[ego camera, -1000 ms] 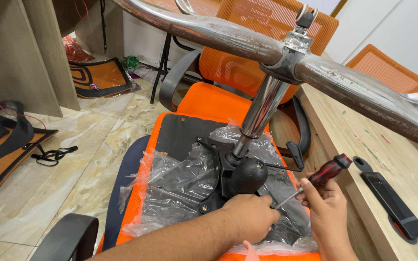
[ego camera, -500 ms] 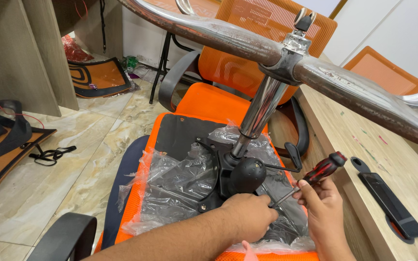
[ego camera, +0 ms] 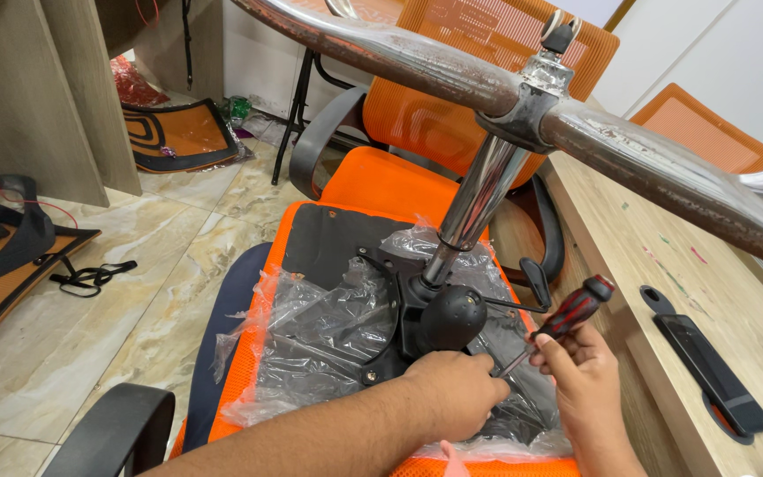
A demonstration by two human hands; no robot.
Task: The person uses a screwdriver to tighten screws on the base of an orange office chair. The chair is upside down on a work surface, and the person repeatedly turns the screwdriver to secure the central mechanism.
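An orange chair seat [ego camera: 373, 190] lies upside down with its black underside panel [ego camera: 324, 247] up, partly under crinkled clear plastic [ego camera: 311, 331]. A black tilt mechanism [ego camera: 439, 318] is mounted on it, and a chrome gas column [ego camera: 479, 199] rises from it to a scratched chrome star base [ego camera: 576, 132] overhead. My left hand [ego camera: 457, 393] rests on the mechanism's near edge, fingers curled down on it. My right hand [ego camera: 576, 371] grips a red and black screwdriver [ego camera: 567, 318], its tip angled down-left toward the mechanism beside my left hand.
A wooden table [ego camera: 664, 291] runs along the right with a black flat part [ego camera: 704, 362] on it. Another orange mesh chair [ego camera: 479, 79] stands behind. A black armrest [ego camera: 112, 428] sits at bottom left. Orange and black chair parts [ego camera: 174, 132] and straps [ego camera: 90, 276] lie on the marble floor.
My right hand with the screwdriver has shifted slightly, keeping the tip at the mechanism. My left hand stays on the mechanism.
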